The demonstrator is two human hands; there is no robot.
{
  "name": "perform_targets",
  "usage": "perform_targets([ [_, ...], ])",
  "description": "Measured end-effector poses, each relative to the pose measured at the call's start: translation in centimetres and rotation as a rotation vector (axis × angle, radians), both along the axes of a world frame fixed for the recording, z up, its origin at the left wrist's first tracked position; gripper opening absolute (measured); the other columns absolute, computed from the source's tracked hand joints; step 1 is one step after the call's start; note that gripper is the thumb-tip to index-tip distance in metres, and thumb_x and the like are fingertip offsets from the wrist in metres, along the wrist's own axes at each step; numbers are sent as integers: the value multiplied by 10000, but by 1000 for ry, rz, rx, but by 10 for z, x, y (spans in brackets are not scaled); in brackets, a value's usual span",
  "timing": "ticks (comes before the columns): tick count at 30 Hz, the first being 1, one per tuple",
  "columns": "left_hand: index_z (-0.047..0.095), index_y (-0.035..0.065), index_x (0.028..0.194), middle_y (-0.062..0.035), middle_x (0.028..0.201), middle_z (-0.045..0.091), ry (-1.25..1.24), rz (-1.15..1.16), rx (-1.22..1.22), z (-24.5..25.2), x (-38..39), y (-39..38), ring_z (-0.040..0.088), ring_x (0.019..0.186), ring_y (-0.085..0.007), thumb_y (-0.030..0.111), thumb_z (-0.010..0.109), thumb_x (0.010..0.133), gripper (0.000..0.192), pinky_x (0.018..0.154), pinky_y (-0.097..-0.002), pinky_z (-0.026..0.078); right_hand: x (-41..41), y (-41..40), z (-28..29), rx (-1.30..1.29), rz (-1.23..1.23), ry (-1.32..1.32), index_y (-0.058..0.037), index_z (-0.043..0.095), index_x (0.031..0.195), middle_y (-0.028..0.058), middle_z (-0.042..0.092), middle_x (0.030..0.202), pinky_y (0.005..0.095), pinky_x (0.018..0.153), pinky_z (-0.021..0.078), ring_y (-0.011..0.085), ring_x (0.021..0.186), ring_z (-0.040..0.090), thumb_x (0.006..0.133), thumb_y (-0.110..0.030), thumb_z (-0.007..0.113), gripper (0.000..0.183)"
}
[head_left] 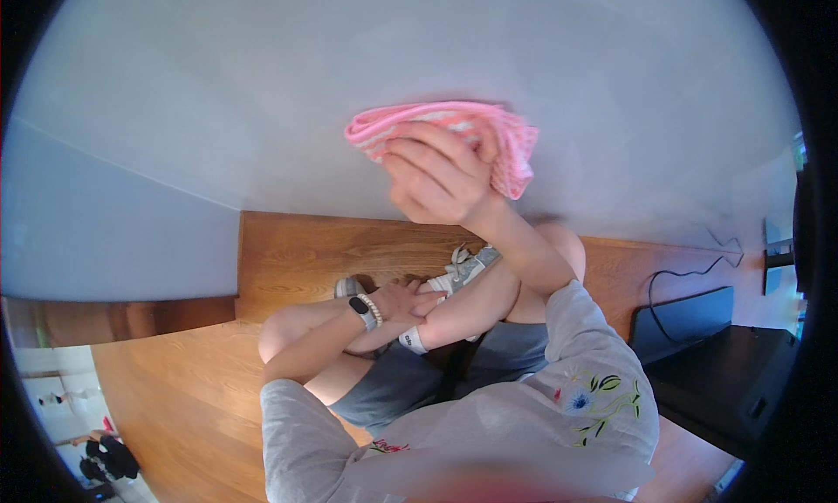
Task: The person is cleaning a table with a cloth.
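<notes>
My right hand [435, 172] has its fingers bent over a folded pink-and-white striped cloth [517, 152] with a pink hem. The cloth lies against a smooth, pale grey upright surface [419, 51] in front of me. Part of the cloth is hidden behind the fingers. Lower down, my left hand [407, 301] rests on my crossed lower legs near the ankle, fingers spread, holding nothing. A fitness band [364, 310] and a beaded bracelet [375, 306] are around the left wrist.
I sit cross-legged on a wooden floor [177, 385]. A pale panel [131, 221] juts out at left. At right are a black case-like object [720, 378], a dark flat panel [687, 319] and a black cable [677, 274]. Dark items [111, 457] lie far lower left.
</notes>
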State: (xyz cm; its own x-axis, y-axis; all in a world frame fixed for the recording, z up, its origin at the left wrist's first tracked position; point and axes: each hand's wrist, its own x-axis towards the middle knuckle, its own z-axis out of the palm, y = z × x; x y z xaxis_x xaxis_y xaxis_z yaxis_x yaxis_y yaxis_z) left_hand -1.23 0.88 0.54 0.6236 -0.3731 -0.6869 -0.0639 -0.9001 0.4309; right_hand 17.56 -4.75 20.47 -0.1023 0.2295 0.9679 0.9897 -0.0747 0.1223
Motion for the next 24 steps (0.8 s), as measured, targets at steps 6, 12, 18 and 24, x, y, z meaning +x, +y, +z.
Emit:
perform_targets([
  [6,164,417,1442,-241,1377,350,-97,-11,2,-12,-6,2,427,1211,-427,645,471,767,776,978,-452,392,0,4,-7,48,-27,19,-137,641,812,-22,657,854,499,1078,154,147,901,610,670,-125,584,153],
  [12,165,417,1442,-253,1366,358,-109,-19,14,-4,-3,2,418,1217,-435,701,426,759,784,994,-454,371,-3,8,-11,-4,-25,-28,-138,628,782,-25,644,854,482,1070,204,124,905,605,678,-137,576,117],
  [18,144,418,1445,-214,1460,250,12,-3,15,4,1,1,319,1301,-422,707,422,771,785,1061,-467,293,-3,4,-5,-15,-2,7,-139,628,784,-25,644,851,467,1068,217,125,900,606,677,-133,578,119],
  [24,148,418,1445,-209,1456,258,6,-5,5,1,-1,2,335,1291,-420,695,433,771,782,1057,-462,302,-3,4,-5,-7,-9,8,-142,629,787,-21,647,859,469,1057,226,130,895,607,675,-136,581,122],
])
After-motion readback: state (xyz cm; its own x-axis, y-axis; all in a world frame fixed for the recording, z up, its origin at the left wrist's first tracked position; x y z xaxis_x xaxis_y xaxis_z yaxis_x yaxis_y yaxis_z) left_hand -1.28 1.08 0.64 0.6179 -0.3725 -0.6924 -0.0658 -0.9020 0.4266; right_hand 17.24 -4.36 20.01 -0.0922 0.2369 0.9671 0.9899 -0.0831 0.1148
